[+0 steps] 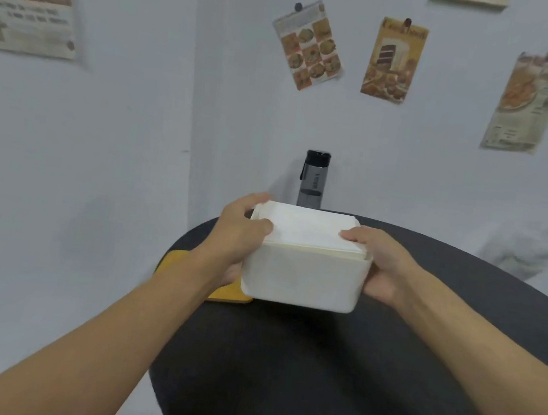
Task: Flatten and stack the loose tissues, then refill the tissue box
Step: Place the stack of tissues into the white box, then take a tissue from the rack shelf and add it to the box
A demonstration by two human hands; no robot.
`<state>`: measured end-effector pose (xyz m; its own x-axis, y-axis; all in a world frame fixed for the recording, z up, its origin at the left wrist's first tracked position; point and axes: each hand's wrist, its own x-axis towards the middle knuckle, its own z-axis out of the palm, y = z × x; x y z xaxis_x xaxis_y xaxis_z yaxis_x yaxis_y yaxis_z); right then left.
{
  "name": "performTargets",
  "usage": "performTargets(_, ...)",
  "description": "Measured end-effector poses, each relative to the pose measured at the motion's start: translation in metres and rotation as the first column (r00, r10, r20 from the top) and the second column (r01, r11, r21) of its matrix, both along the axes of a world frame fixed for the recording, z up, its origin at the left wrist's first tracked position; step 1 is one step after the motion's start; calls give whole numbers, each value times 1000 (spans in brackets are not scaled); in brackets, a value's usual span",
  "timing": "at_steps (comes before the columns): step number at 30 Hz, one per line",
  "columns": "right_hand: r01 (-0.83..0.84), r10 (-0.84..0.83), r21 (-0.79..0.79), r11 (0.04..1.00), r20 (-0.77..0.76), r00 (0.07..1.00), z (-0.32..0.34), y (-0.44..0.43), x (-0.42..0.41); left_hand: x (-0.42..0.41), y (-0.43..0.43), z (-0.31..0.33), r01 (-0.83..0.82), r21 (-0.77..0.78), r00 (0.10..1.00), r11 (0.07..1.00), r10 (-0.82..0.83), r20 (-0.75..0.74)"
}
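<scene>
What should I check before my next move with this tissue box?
1. Left hand grips the tissue box: ok.
2. Right hand grips its other side: ok.
3. Tissues lie flat inside: ok.
4. Tissues sit below the rim: cannot tell.
5. Yellow board lies beside the box: ok.
6. No loose tissues left: cannot tell, blurred white shape at far right.

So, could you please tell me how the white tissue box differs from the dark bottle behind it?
The tissue box is white, low and wide; the bottle is dark, tall and narrow. The box is open-topped with a stack of tissues showing, while the bottle is capped. The left hand and right hand hold the box; nothing touches the bottle. Both are at the far side of the dark table.
</scene>
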<state>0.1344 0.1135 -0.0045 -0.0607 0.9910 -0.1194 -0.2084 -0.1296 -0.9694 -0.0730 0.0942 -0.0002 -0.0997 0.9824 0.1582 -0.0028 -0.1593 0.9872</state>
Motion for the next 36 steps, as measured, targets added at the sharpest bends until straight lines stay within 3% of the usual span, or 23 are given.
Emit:
performTargets(7, 152, -151, -23, 988, 52, 987, -21, -34, 82, 82, -5, -25, 160, -33, 975, 987, -163, -153)
performTargets(11, 179, -215, 180, 967, 199, 956, -37, -46, 103, 93, -3, -32, 219, 36, 897, 975, -187, -402)
performTargets(13, 99, -191, 274, 957, 332, 924, -38, -52, 111, 93, -3, -31, 246, 35, 853, 969, -199, -482)
performTargets(16, -8, -123, 268, 963, 469, 875, -36, -61, 117, 91, -1, -29, 260, 13, 801, 965, -208, -562)
performTargets(24, -13, -110, 240, 971, 492, 863, -33, -70, 113, 86, 0, -20, 251, -24, 661, 968, -190, -726)
performTargets(28, 10, -175, 318, 948, 494, 851, -33, -80, 117, 89, -15, -13, 167, 162, 596, 973, 31, -802)
performTargets(32, 65, -262, 353, 933, 548, 795, -35, -111, 129, 115, -44, -9, 218, 427, 506, 878, 272, -818)
performTargets(34, 115, -345, 399, 909, 570, 746, -40, -136, 139, 138, -64, -12, 326, 502, 536, 801, 281, -796)
performTargets(36, 180, -452, 468, 866, 574, 682, -49, -167, 156, 165, -85, -14, 447, 492, 569, 747, 186, -801)
